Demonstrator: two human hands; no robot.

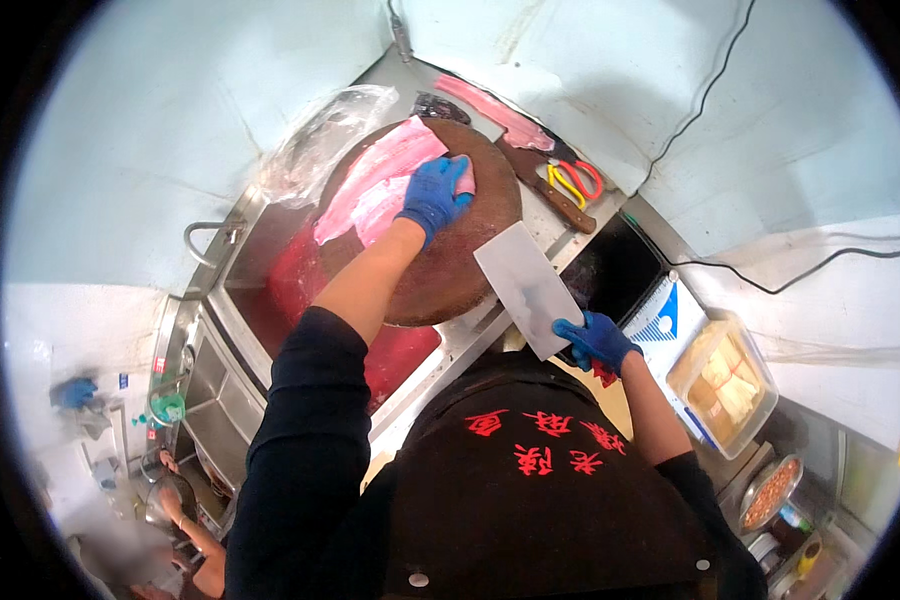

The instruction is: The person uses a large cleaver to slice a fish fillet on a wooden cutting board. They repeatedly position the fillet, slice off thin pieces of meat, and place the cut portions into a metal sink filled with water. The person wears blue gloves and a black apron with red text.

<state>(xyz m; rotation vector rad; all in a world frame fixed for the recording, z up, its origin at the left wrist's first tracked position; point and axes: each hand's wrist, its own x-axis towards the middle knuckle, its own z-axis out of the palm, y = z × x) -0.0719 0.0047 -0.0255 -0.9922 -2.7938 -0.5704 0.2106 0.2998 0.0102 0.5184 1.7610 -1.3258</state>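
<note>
Pale pink fish fillets (382, 169) lie flat on a round chopping block (487, 187), which stands at a sink with red liquid in it. My left hand (436, 195), in a blue glove, closes around a small piece of flesh (466, 177) at the right end of the fillets. In my right hand (598, 341), also gloved in blue, is a broad cleaver (531, 289); its blade is off the block's lower right edge, apart from the fish. The handle is mostly hidden by my fingers.
A long fish strip (495, 112), a wooden-handled knife (562, 206) and scissors (583, 180) lie behind the block. Clear plastic (322, 142) is at its left, a black bin (615, 262) and plastic container (724, 386) at right. Another person's hands (171, 502) are lower left.
</note>
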